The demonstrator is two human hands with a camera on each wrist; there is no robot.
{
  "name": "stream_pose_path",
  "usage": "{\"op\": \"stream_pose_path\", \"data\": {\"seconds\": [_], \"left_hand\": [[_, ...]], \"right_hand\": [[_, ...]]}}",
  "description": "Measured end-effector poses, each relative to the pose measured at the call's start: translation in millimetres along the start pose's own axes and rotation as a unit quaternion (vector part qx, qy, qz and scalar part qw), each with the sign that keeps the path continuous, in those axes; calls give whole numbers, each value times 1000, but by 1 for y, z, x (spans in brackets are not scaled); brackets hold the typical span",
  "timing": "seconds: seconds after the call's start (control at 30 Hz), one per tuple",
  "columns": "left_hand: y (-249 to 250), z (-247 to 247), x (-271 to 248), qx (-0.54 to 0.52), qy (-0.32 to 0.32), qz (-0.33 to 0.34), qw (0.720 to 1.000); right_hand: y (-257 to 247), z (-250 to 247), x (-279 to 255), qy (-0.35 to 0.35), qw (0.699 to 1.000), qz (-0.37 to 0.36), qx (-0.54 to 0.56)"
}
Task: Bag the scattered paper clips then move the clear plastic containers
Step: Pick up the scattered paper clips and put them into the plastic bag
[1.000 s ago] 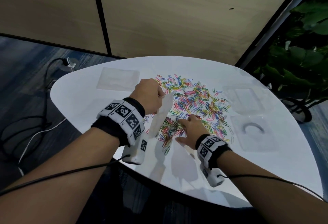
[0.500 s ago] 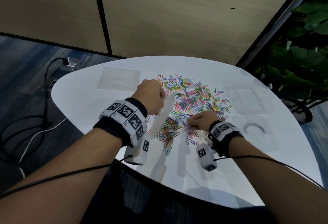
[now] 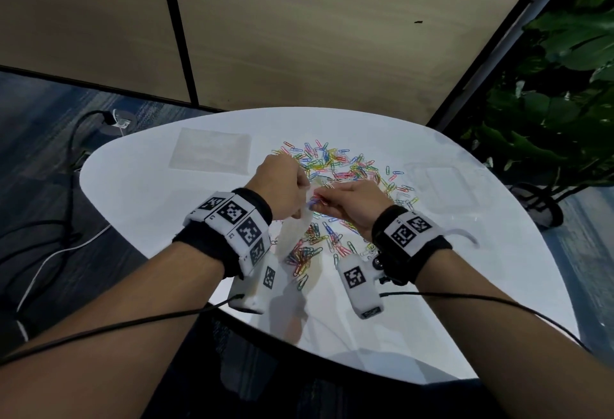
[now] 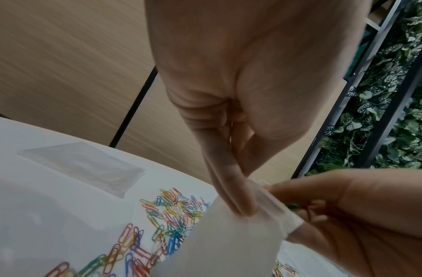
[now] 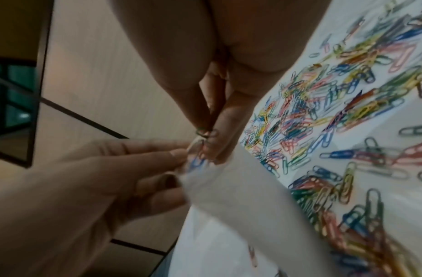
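Coloured paper clips (image 3: 345, 173) lie scattered over the middle of the white table (image 3: 139, 192). My left hand (image 3: 282, 186) pinches the top edge of a clear plastic bag (image 3: 295, 232) that hangs down above the table; the wrist views show the bag (image 4: 229, 243) (image 5: 241, 196) close up. My right hand (image 3: 349, 199) pinches a few clips (image 5: 201, 133) at the bag's mouth, fingertips against my left hand's. Two clear plastic containers (image 3: 442, 186) sit at the right; the nearer one (image 3: 465, 236) is partly behind my right wrist.
A second clear bag (image 3: 211, 153) lies flat at the table's far left (image 4: 86, 166). Leafy plants (image 3: 564, 93) stand beyond the right edge. Cables (image 3: 50, 252) run on the floor at left. A wood-panel wall rises behind the table.
My right hand left the pile on the table, rose and moved left with a few clips to the mouth of the bag. The left hand stayed holding the bag.
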State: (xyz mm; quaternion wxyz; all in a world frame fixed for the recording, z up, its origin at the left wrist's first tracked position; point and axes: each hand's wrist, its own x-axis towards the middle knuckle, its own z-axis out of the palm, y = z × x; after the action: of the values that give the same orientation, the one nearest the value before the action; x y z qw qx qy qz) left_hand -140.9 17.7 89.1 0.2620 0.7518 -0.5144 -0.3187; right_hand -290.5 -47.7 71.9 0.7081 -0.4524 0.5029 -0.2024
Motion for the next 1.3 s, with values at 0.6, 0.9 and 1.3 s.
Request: {"op": "stream_pose_path", "data": {"seconds": [0.6,0.9,1.3], "left_hand": [[16,15,2,-9,-4,11,1000],[17,14,2,15,-31,-5,999],[14,17,5,54,-43,-5,998]], "right_hand": [[0,-7,-5,18,936,-142,-322],[50,-132,-14,79,756,51,-648],[104,-108,6,104,763,-58,-635]]}}
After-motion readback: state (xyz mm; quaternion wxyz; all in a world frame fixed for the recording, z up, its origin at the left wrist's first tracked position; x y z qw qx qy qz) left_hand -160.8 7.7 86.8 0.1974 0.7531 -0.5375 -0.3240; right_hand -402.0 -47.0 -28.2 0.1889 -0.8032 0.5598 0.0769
